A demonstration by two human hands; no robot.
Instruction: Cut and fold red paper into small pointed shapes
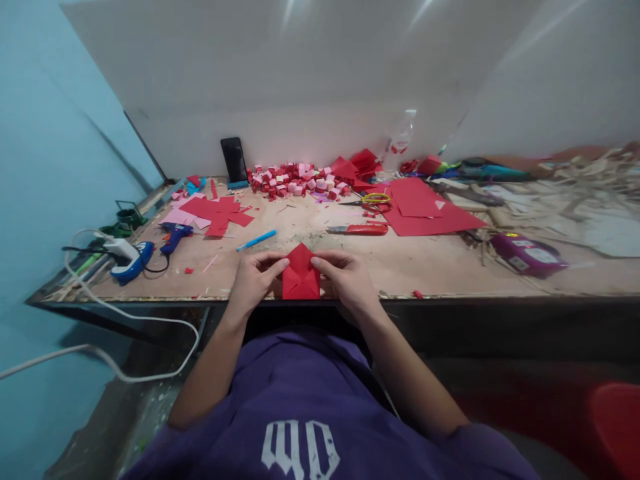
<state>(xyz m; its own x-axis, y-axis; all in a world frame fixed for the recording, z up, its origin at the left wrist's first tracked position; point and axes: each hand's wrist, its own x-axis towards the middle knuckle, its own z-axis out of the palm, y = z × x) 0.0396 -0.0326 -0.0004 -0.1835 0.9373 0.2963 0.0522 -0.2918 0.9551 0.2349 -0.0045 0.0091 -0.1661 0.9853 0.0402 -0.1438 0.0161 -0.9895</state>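
Observation:
A folded piece of red paper (301, 275) with a pointed top is held at the front edge of the table. My left hand (257, 279) pinches its left side between thumb and fingers. On the opposite side my right hand (346, 275) grips it the same way, thumb on the front face. Creases run across the paper toward its lower part. Just beyond my hands lie a blue pen (257, 241) and a red-handled knife (363, 229). Yellow-handled scissors (374, 199) rest behind the knife.
Small pink and red paper cubes (300, 180) are heaped at the back beside a phone (234, 160). Red sheets (425, 210) lie right, near a bottle (401, 140) and a purple package (527, 255). At left are cut paper (217, 215), a glue gun (175, 235) and a power strip (133, 263).

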